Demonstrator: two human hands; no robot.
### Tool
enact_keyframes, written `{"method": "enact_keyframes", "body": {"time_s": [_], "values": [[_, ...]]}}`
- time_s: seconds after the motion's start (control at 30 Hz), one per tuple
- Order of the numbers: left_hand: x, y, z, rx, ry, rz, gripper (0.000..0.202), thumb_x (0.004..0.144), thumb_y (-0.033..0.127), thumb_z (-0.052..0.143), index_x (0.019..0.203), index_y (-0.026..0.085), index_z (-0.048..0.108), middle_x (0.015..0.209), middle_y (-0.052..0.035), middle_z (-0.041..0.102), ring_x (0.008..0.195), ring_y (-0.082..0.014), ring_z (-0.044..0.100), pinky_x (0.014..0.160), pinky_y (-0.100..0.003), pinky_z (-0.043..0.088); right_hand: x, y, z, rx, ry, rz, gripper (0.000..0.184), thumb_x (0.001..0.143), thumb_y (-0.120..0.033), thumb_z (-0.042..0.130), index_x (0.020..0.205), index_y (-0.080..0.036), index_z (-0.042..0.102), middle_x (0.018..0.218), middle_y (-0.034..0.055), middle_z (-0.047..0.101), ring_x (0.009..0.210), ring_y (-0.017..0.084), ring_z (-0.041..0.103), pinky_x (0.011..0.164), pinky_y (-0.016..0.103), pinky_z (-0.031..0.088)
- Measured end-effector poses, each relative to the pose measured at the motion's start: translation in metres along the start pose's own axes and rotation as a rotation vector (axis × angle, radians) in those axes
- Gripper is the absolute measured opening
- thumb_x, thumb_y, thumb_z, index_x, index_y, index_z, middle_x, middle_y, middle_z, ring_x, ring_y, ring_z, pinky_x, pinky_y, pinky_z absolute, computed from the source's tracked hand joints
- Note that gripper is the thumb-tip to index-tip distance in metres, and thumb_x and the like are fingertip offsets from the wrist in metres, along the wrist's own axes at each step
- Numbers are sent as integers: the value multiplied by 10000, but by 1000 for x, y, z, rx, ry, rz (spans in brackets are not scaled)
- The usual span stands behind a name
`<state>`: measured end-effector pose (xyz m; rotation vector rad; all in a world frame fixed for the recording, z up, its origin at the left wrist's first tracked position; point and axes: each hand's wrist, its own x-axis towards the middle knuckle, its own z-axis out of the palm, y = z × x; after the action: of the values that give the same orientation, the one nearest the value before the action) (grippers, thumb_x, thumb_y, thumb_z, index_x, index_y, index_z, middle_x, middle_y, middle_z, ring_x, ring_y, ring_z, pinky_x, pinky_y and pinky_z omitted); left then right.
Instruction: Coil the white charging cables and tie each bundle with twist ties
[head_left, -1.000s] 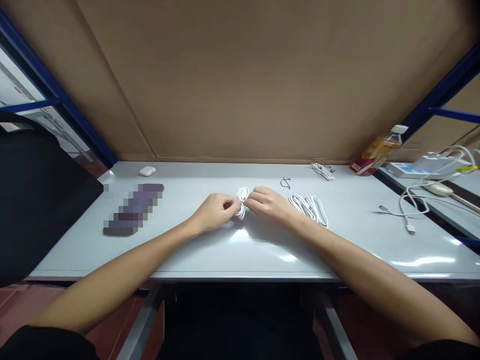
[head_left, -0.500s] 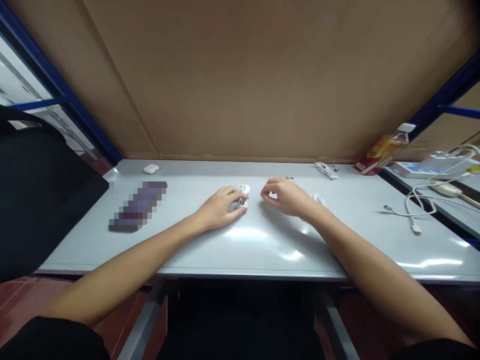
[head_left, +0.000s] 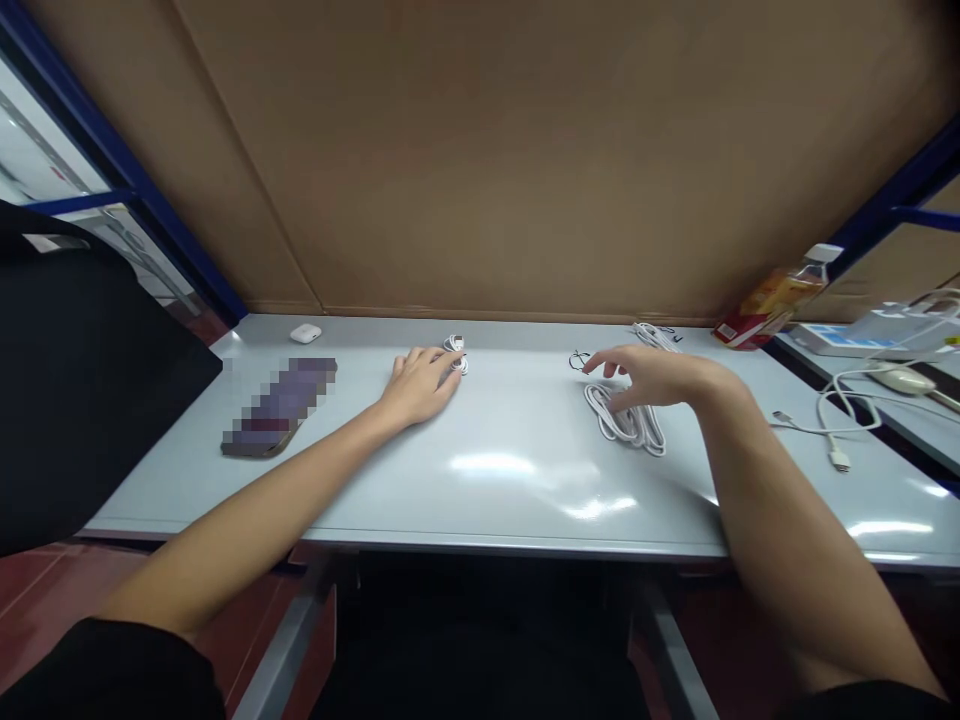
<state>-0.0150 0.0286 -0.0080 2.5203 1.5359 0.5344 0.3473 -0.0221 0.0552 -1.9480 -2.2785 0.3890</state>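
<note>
My left hand (head_left: pixel 420 385) has its fingertips on a small coil of white cable (head_left: pixel 454 355), which it partly hides. My right hand (head_left: pixel 645 378) is open, fingers spread, just over a larger loose coil of white cable (head_left: pixel 625 422). I cannot tell whether it touches that coil. Ahead of its fingertips lies a thin black wire loop (head_left: pixel 578 361). Another bundle of white cable (head_left: pixel 654 337) sits at the table's back edge, beyond the hand.
The pale grey table (head_left: pixel 510 500) has a cardboard wall behind it. On it are a white earbud case (head_left: pixel 305 333), a pixelated flat object (head_left: pixel 281 408) and a plastic drink bottle (head_left: pixel 776 305) lying tilted. A lower surface at right holds a loose white cable (head_left: pixel 832 420).
The small coil has slid left with my left hand. My right hand has moved right and away, over the larger coil, with its fingers spread.
</note>
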Motion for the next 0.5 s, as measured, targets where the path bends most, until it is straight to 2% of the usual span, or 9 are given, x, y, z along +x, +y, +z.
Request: {"method": "enact_keyframes", "body": {"time_s": [0.13,0.23,0.27,0.37,0.5], "values": [[-4,6,-2,-60,46,15,474,1009,405,467,1436,231,577,1481,-153,535,1362,-382,452,1110,-597,368,10,-25,7,-31,-24,-51,493,700,-307,789,1186,-242,739,1107,108,717,1005,316,659,688,367,516],[-10,17,-4,-152,120,121,418,965,365,558,1341,199,635,1429,-149,548,1364,-356,457,1143,-543,383,13,-54,26,21,7,-136,324,804,-336,719,1101,-210,750,1054,117,728,892,259,664,672,330,484],[-12,22,-5,-180,117,170,386,953,359,586,1299,201,657,1391,-134,574,1348,-332,480,1152,-508,390,13,-65,34,35,13,-159,245,835,-316,685,1036,-192,750,982,112,737,812,232,652,650,319,459],[-18,35,-6,-319,37,343,335,957,366,620,1245,203,676,1222,-104,653,1171,-265,603,1057,-419,478,9,-91,53,167,25,-219,156,889,-275,615,957,-191,727,718,36,704,582,164,552,571,297,373],[-22,41,-4,-411,-48,456,240,986,338,614,1164,213,715,1087,-83,656,1007,-230,631,907,-372,519,6,-103,60,401,-40,-282,173,905,-313,603,908,-194,727,715,16,695,588,153,544,566,286,367]]}}
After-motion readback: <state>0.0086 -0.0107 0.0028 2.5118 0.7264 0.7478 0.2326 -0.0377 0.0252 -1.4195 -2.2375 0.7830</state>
